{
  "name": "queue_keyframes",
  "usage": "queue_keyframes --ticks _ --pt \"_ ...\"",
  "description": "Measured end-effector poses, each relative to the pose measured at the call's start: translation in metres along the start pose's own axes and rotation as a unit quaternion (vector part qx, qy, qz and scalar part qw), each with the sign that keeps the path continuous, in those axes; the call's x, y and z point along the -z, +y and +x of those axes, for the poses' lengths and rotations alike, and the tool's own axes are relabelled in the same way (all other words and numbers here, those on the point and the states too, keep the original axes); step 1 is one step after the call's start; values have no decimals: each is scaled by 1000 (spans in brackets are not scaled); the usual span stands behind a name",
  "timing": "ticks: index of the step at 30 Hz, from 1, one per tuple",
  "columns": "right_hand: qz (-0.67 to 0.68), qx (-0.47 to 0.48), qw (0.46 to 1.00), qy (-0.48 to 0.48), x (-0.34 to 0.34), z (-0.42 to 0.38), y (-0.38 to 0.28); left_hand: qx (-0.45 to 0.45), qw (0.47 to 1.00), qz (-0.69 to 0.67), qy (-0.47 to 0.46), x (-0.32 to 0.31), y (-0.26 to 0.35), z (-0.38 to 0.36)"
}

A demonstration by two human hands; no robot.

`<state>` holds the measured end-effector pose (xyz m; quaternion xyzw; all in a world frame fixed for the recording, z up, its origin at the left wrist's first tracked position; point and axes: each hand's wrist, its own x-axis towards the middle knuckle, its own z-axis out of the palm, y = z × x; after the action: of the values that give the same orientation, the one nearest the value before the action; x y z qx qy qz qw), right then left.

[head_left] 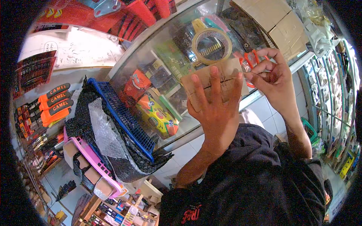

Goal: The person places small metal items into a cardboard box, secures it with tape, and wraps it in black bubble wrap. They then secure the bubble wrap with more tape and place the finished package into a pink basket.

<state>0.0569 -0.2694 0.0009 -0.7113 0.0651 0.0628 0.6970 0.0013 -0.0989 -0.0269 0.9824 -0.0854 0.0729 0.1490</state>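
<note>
Our left hand (219, 106), palm down, fingers spread, our right hand (273, 77), beside it, fingers bent, our left forearm (200, 160), bare, our right forearm (296, 130), likewise bare.

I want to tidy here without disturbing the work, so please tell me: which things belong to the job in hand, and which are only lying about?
Likely the job:
cardboard, under the left hand
red item, at the right hand
tape, beside the cardboard

Apparently just lying about:
blue basket
pink basket
</note>
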Motion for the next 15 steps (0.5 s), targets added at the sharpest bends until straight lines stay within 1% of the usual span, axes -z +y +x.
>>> queue_keyframes --ticks 10,13,15 --pt "7 -2 1000 -9 1 3 1 7 999 2 -41 8 4 4" --pt "-2 11 1000 -17 3 5 10 10 999 3 -43 8 5 5" --pt "1 -1 1000 -14 5 5 9 11 999 3 -41 7 5 5"
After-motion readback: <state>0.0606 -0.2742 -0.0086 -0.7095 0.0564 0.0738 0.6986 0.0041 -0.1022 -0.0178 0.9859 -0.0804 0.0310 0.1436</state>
